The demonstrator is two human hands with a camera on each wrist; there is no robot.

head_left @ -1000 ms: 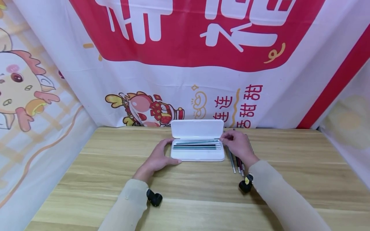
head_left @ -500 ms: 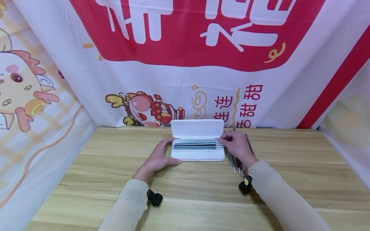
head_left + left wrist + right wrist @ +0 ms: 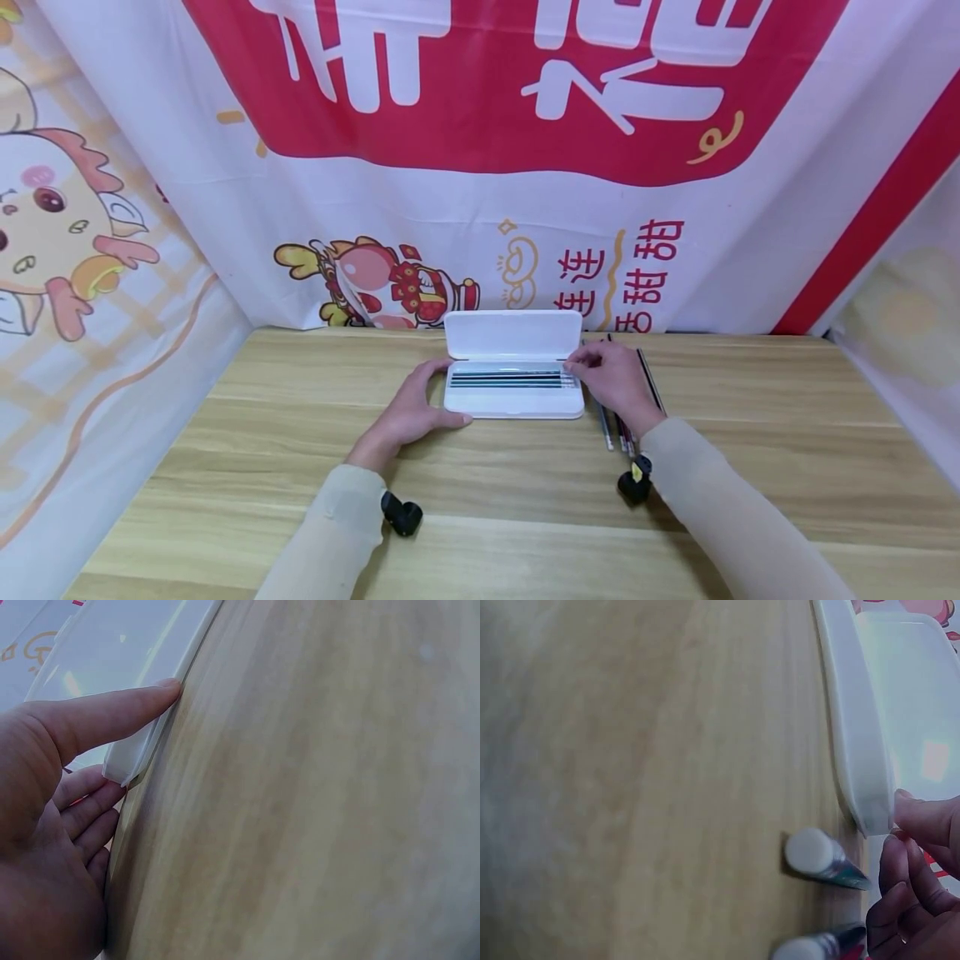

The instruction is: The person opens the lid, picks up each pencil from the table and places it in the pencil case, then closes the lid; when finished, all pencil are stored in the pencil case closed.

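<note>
An open white plastic pencil case (image 3: 513,404) lies on the table, its lid (image 3: 513,335) raised at the back. Several dark green pencils (image 3: 506,380) lie side by side in its tray, eraser ends to the right. My left hand (image 3: 408,408) holds the case's left end, thumb (image 3: 120,720) along the front rim and fingers behind the end. At the back right corner my right hand (image 3: 617,375) pinches the eraser end of the rearmost pencil; the fingertips and case wall mostly hide this contact. More pencils (image 3: 604,427) lie loose under and beside the right hand, white erasers toward me.
The wood-grain table (image 3: 480,533) reaches back to a printed cloth (image 3: 480,200) hanging close behind the lid. A black wrist camera (image 3: 633,487) sits on the right wrist, near the loose pencil ends. Another cloth (image 3: 75,250) hangs at left.
The rearmost pencil, slanted across the tray earlier, now lies level along the others. My right fingertips have shifted slightly left with it. The left hand and case stay put.
</note>
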